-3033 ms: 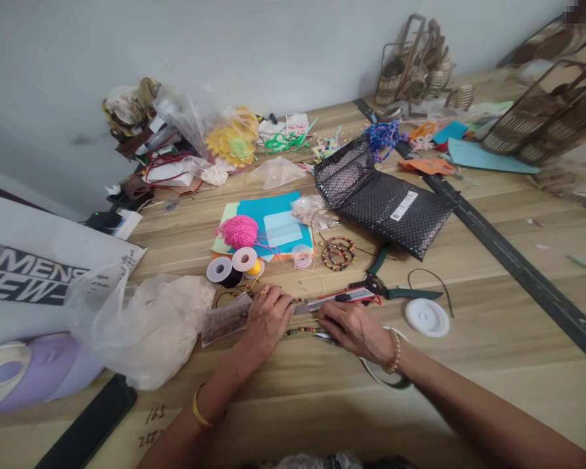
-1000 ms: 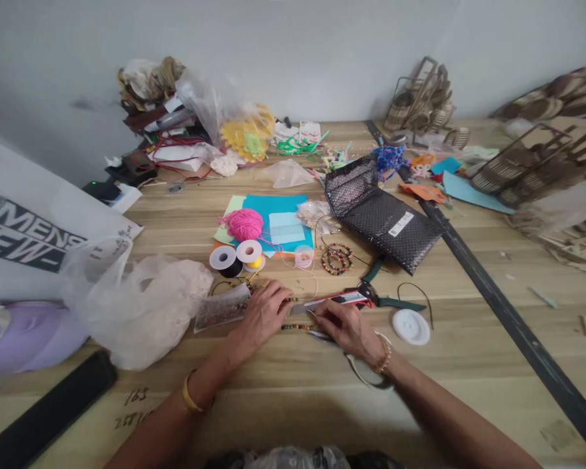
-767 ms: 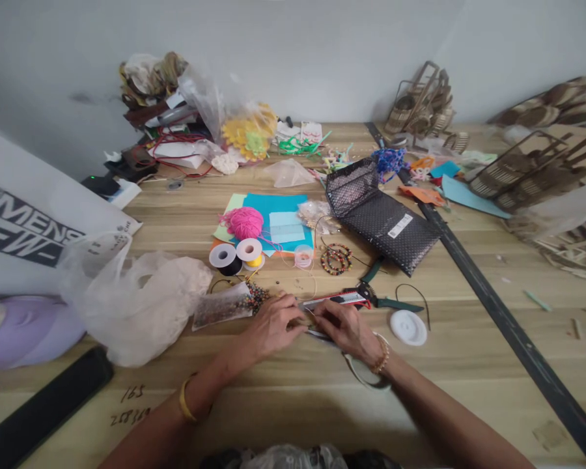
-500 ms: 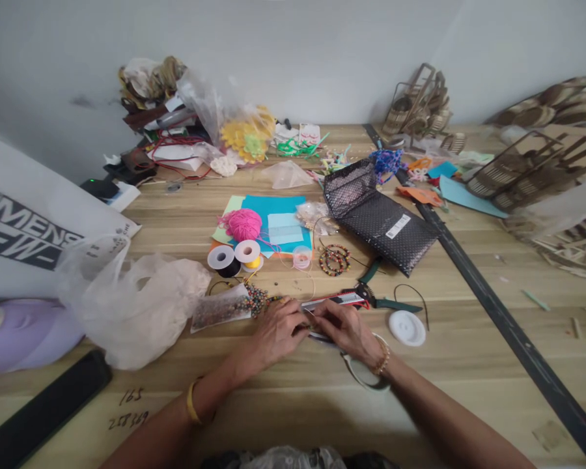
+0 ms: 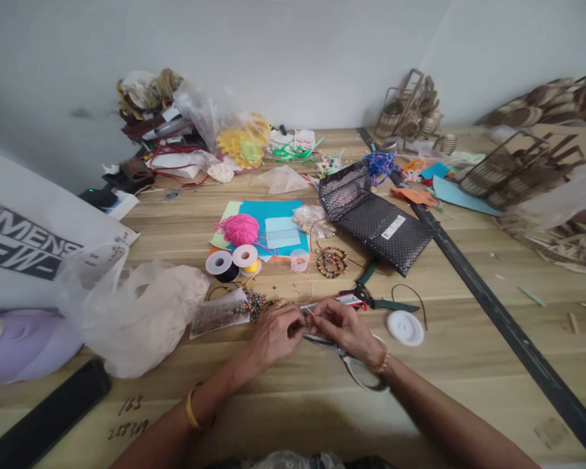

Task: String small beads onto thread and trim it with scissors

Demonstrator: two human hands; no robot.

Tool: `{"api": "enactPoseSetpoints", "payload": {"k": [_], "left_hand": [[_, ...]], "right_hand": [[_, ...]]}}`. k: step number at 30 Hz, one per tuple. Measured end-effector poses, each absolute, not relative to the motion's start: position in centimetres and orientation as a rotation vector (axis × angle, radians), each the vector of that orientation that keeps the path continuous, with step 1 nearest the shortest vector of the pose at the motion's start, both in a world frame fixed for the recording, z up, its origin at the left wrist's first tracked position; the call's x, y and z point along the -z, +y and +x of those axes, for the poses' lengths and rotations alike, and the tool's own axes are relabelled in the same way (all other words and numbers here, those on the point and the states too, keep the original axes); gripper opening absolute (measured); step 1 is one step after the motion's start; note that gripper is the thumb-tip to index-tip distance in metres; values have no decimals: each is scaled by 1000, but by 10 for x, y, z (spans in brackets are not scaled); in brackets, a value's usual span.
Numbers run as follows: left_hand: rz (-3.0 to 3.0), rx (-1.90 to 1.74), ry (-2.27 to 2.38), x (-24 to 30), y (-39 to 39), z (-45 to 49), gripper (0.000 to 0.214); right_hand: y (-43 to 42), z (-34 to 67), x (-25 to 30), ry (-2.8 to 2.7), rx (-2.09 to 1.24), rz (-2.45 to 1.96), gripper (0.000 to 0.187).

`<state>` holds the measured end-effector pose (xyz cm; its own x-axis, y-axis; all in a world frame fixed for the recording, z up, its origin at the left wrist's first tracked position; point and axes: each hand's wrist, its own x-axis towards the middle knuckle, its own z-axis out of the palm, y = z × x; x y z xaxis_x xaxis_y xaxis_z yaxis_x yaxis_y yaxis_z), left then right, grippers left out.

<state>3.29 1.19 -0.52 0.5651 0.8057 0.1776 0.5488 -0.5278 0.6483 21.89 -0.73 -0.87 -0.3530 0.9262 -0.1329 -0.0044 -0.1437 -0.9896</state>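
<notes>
Both hands meet just above the table at centre. My right hand (image 5: 342, 329) pinches a thin pale strand (image 5: 309, 311) between thumb and forefinger; whether it is thread or a needle I cannot make out. Close against it, my left hand (image 5: 276, 333) has its fingers curled together, and what they hold is hidden. Scissors (image 5: 366, 379) with pale handles lie partly under my right wrist. Beyond the hands are a red utility knife (image 5: 352, 300) and a green-handled cutting tool (image 5: 395, 305). Loose colourful beads (image 5: 256, 305) spill from a clear bag (image 5: 219, 317) beside my left hand.
Beaded bracelets (image 5: 332, 262), a black spool (image 5: 222, 266), a pink yarn ball (image 5: 241, 229) and a black bubble mailer (image 5: 390, 228) lie ahead. A white plastic bag (image 5: 141, 312) sits left, a white round disc (image 5: 405, 327) right. Small woven baskets (image 5: 498, 172) stand farther right.
My left fingers have rounded into a looser curl, and the right hand has lifted slightly, with the pale strand showing more plainly. The whole view has shifted slightly.
</notes>
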Motion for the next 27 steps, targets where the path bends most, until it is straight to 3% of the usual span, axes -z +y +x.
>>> {"api": "enactPoseSetpoints", "payload": {"k": [8, 14, 20, 27], "left_hand": [[2036, -634, 1154, 0, 19, 21, 9], [2039, -658, 1123, -7, 23, 17, 8], [2187, -643, 1123, -15, 25, 11, 11], [2594, -534, 1136, -21, 26, 2, 15]], "right_hand": [[-5, 208, 14, -1415, -1531, -1065, 30], [-4, 198, 9, -1785, -1234, -1157, 11], [7, 189, 1, -2056, -977, -1118, 11], [23, 180, 0, -2039, -980, -1160, 8]]}}
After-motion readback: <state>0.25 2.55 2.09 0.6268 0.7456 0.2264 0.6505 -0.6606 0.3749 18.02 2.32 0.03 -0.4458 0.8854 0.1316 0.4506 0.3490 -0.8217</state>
